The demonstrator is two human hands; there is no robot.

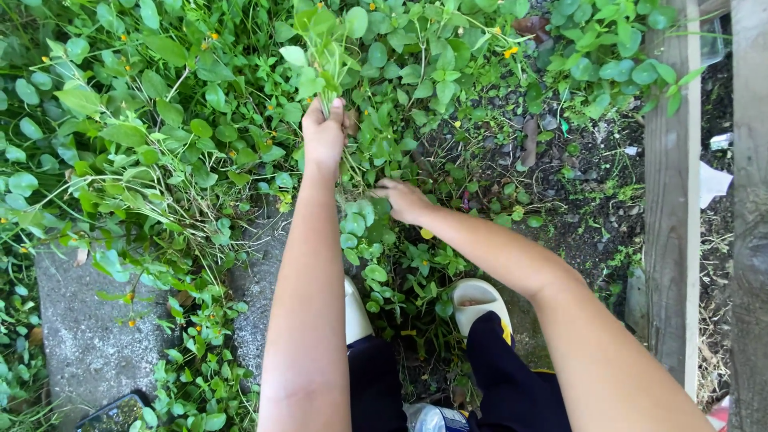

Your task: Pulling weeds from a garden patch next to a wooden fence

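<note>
Nearest, cream slip-on shoes stand on a concrete path overgrown with weeds. The right hand reaches low into the ground cover, fingers loosely spread, clamped on nothing visible. Farther out, the left hand is fisted around a bunch of weeds, leaves sprouting above the grip. The stems look light, limp, tear-prone; best held low, near the roots.
</note>
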